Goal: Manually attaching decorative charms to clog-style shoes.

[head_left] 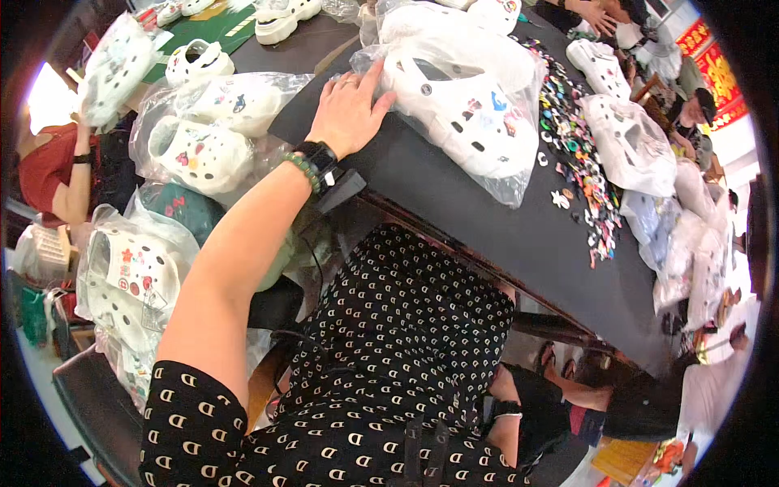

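Observation:
My left hand [349, 114] lies palm down at the dark table's edge, fingers spread, a green bead bracelet and dark band on the wrist. Its thumb and index finger reach the clear plastic bag [510, 188] around a white clog [462, 109]. Colourful charms dot the clog, and a second white clog [499, 57] lies behind it in the bag. Low by my lap, my right hand [506, 383] shows only in part beyond a dark wrist band; its fingers are hidden.
Loose colourful charms [572, 130] spread along the table [479, 243]. Bagged white clogs [629, 146] line its far right side. More bagged clogs [203, 154] are stacked at left, above a dark chair [105, 406]. A person in a red top [53, 174] raises a bagged clog [118, 69].

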Demonstrator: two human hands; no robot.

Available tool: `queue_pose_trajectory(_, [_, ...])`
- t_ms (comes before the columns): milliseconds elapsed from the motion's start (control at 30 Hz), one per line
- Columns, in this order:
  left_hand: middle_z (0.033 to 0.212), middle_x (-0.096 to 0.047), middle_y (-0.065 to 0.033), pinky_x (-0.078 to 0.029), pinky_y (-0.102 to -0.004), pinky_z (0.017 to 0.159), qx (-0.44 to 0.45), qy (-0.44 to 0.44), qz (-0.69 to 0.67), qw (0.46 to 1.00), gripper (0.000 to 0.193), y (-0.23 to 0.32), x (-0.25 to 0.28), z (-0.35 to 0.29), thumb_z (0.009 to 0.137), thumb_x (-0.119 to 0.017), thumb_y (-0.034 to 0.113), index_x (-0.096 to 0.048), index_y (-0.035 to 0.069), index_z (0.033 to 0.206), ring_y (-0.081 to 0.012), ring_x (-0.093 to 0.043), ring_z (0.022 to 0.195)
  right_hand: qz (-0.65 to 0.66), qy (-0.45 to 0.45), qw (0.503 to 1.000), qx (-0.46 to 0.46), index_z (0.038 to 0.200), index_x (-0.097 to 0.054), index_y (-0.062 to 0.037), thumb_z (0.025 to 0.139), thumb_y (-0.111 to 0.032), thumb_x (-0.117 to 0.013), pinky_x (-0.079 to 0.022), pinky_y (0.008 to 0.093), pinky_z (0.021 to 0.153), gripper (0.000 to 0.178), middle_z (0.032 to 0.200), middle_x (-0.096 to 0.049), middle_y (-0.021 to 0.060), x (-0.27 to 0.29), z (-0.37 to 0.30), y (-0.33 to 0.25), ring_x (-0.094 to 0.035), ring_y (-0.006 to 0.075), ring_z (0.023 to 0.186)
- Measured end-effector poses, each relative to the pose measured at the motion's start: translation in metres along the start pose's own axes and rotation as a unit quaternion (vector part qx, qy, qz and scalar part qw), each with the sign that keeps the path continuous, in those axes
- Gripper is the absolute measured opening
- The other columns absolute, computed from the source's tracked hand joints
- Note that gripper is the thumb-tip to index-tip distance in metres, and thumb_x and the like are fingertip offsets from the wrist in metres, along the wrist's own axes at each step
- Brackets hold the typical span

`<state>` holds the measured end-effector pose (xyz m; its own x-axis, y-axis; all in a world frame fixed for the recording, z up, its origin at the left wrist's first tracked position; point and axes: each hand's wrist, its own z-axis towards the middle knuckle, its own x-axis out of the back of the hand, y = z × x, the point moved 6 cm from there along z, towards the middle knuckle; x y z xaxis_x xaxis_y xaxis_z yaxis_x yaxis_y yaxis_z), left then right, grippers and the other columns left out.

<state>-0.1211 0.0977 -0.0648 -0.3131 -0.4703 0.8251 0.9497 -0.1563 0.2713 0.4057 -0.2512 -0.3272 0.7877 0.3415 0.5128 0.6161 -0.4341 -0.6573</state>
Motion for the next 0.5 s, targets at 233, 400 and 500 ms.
queue_pose_trajectory(233, [0.13, -0.053, -0.0249, -0.031, -0.0493, 0.108, 0.008, 0.002, -0.032, 0.999, 0.062, -0.004, -0.004, 0.002, 0.098, -0.04, 0.048, -0.033, 0.011, 0.146, -0.0383, -0.047, 0.125, -0.207, 0.035, 0.978, -0.011, 0.11, -0.064, -0.0007, 0.082, -0.008, -0.056, -0.049, 0.0445, 0.087, 0.03, 0.105, -0.065, 0.0265, 0.034, -0.03, -0.097, -0.061, 0.0409, 0.103])
queue_pose_trajectory(400, [0.123, -0.058, -0.0247, -0.032, -0.0523, 0.106, 0.012, 0.02, -0.025, 0.999, 0.06, -0.002, -0.001, 0.001, 0.096, -0.043, 0.045, -0.035, 0.012, 0.145, -0.0383, -0.049, 0.123, -0.265, 0.007, 0.964, 0.022, 0.107, -0.065, 0.0005, 0.079, -0.008, -0.062, -0.051, 0.0444, 0.086, 0.03, 0.106, -0.065, 0.0265, 0.035, -0.041, -0.112, -0.062, 0.0403, 0.103])
queue_pose_trajectory(500, [0.122, -0.058, -0.0259, -0.032, -0.0526, 0.106, 0.01, 0.022, -0.019, 1.0, 0.06, -0.002, 0.0, 0.003, 0.097, -0.043, 0.045, -0.035, 0.011, 0.145, -0.0386, -0.051, 0.122, -0.272, 0.003, 0.962, -0.006, 0.107, -0.064, 0.0014, 0.078, -0.009, -0.061, -0.051, 0.0456, 0.085, 0.03, 0.105, -0.065, 0.0274, 0.034, -0.042, -0.092, -0.062, 0.0414, 0.102])
